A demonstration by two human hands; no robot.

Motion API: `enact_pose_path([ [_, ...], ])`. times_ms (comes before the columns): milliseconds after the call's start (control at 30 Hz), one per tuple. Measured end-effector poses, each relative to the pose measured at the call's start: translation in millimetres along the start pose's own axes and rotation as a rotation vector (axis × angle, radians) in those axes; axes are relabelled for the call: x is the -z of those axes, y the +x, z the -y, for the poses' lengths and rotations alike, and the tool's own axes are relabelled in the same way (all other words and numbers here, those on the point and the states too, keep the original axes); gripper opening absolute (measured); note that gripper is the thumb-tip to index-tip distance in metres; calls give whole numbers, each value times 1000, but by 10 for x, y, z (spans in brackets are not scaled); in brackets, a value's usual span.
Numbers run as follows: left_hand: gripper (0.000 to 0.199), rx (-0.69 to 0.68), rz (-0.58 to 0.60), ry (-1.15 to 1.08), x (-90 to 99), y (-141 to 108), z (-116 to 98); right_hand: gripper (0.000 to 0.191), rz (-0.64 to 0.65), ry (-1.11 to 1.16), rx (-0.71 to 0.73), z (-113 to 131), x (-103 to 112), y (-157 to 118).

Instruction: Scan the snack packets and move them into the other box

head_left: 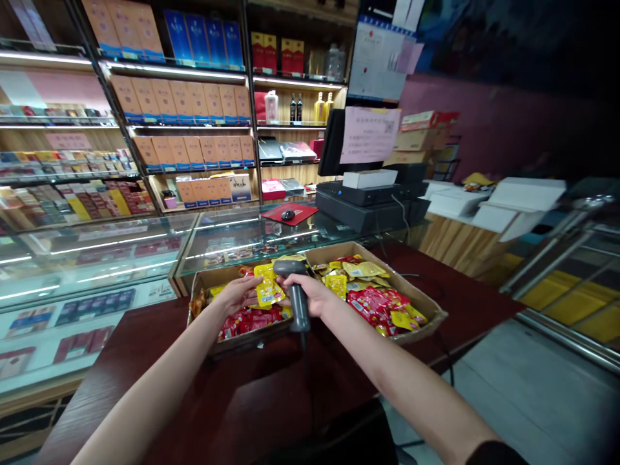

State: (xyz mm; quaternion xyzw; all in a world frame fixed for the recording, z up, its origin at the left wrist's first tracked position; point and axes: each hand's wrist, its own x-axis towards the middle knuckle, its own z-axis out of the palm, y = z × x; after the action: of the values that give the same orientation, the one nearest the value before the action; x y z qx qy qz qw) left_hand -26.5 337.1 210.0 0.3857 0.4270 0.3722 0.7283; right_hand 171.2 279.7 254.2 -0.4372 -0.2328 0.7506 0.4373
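My left hand (238, 294) holds a small yellow packet (267, 285) by its left side, above the left cardboard box (227, 345). My right hand (312, 294) is wrapped round the handle of a dark grey barcode scanner (299, 307), whose head is beside the yellow packet. Red packets (249, 321) lie in the left box under my hands. To the right, a second cardboard box (426, 330) holds more red and yellow packets. The scanner's cable hangs down over the dark red table (252, 400).
Behind the boxes are a glass counter (232, 236), a black mouse (287, 214) on a red mat and a monitor (332, 145) with a paper sheet on it. Shelves of boxed goods (169, 100) line the back. A metal railing (552, 252) stands at the right.
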Motion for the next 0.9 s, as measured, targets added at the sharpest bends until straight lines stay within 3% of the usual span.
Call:
enact_pose_path([
  [167,21,21,18,14,-413,62,-146,12,-10,-37,-5,262,292,-70],
  [367,21,25,178,46,-1272,301,-302,13,-111,-18,137,685,825,-371],
  [500,20,62,273,93,-1860,520,-245,12,-207,2,213,933,1222,-632],
  [600,19,45,270,152,-2167,606,-129,13,-373,33,299,1060,1471,-806],
  [667,22,13,207,181,-2238,630,-42,14,-456,67,341,1092,1582,-895],
  [733,24,-1,175,201,-2182,644,18,13,-480,77,339,1080,1632,-945],
  [800,24,-11,172,223,-2009,654,20,12,-456,58,308,1035,1613,-946],
  [900,24,-5,118,231,-1597,651,-107,13,-398,10,268,942,1457,-843],
])
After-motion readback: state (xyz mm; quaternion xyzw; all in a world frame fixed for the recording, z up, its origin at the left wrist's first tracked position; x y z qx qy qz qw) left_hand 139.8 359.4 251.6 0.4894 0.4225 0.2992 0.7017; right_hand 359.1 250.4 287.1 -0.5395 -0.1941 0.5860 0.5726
